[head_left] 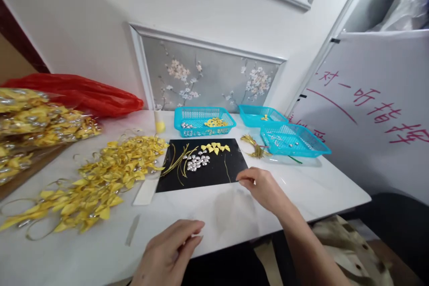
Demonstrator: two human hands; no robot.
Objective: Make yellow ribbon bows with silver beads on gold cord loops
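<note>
On white table (301, 192), two hands, three blue baskets (204, 120), one black mat (214, 167)

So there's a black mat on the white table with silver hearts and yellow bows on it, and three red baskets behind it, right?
Not quite: the baskets are blue, not red, as the head view shows. The red thing is a plastic bag at the far left. The rest holds: the black mat lies on the white table with silver hearts and yellow bows on it.

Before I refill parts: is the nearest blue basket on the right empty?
Not empty, though nearly. The nearest blue basket holds a few small silver pieces scattered on its mesh floor; most of the floor shows bare.
</note>
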